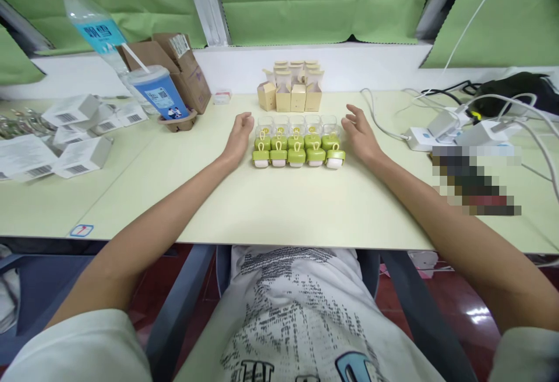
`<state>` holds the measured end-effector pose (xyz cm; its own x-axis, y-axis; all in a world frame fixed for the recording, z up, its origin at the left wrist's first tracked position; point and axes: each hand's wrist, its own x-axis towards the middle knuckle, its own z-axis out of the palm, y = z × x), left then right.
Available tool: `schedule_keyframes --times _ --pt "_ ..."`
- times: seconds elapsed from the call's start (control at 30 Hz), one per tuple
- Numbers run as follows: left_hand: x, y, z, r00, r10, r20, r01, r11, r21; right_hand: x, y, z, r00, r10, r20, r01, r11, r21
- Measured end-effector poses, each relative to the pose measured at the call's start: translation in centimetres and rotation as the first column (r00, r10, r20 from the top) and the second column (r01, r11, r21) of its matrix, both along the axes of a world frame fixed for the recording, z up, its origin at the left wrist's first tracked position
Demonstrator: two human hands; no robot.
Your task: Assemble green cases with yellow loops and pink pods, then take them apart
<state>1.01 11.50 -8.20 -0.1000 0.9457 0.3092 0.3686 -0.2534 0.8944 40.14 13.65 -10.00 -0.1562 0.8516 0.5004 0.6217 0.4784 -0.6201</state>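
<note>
My left hand (238,137) rests on its edge at the left end of several small green-lidded containers (296,154) with pale loops on top, its fingers loosely curved and nothing in it. At the right end of the same rows lies my right hand (360,134), fingers apart, also holding nothing. The green containers stand in two rows, with pinkish-white lower parts showing in front. Directly behind them is a row of clear cups (297,124) with yellowish marks inside. Farther back, several small cream cardboard boxes (298,98) stand grouped, many with flaps up.
At left are white boxes (82,155), a blue cup with a straw (163,96), a large bottle (98,32) and a brown carton (198,82). White power strips (421,139), cables and a pixelated object (474,184) lie at right. The table's front edge borders my lap.
</note>
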Motion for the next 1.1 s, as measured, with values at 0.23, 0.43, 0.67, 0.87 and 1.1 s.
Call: schedule_keyframes --times 0.23,0.43,0.67,0.87,1.1 --pt "-3.7 2.5 1.3 0.690 0.231 -0.686 -0.203 0.971 0.122 0.6 1.8 1.4 0.863 -0.168 0.477 0.208 0.978 -0.031" --pt "-2.5 1.4 1.9 0.531 0.181 -0.828 -0.132 0.983 0.130 -1.9 0.7 2.8 0.803 -0.228 0.551 0.312 0.948 -0.063" --pt "-1.6 -1.2 2.0 0.422 0.151 -0.894 -0.088 0.988 0.126 -0.4 -4.5 3.0 0.751 -0.256 0.608 0.345 0.938 -0.032" --pt "-0.6 -1.7 2.9 0.368 0.063 -0.928 -0.101 0.994 0.027 -0.3 -3.7 2.7 0.755 -0.297 0.584 0.333 0.942 0.048" --pt "-0.9 -1.6 2.7 0.384 0.058 -0.921 -0.080 0.996 0.029 0.1 -3.7 2.7 0.793 -0.245 0.557 0.277 0.960 0.027"
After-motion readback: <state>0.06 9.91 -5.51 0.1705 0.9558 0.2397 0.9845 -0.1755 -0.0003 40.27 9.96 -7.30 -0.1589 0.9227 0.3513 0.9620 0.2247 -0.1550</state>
